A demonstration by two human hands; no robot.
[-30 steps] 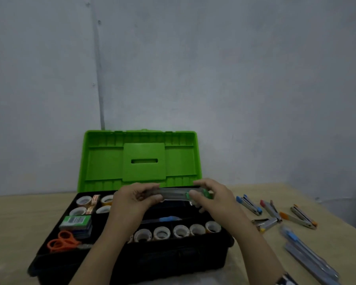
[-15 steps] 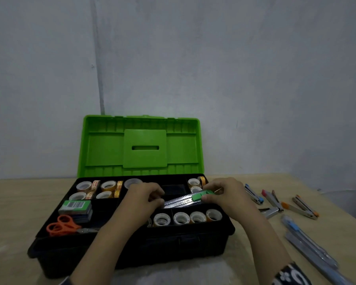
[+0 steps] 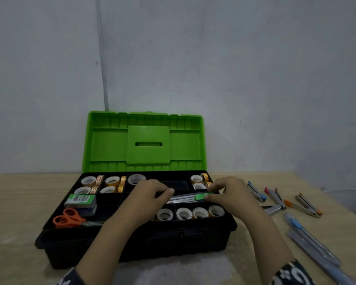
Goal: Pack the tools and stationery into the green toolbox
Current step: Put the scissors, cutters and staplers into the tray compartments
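- I see the green toolbox (image 3: 144, 145) open, lid upright, black tray holding tape rolls (image 3: 183, 213) and orange scissors (image 3: 69, 218).
- A green-ended utility knife (image 3: 186, 198) lies lengthwise over the tray's middle.
- Staplers (image 3: 275, 199) lie right of it.

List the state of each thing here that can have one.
Toolbox: open, lid upright.
Cutter: held at both ends over the tray, blade not seen out.
Left hand: pinching the cutter's metal end.
Right hand: pinching its green end.
Scissors: closed, in the tray.
Staplers: loose on the table.
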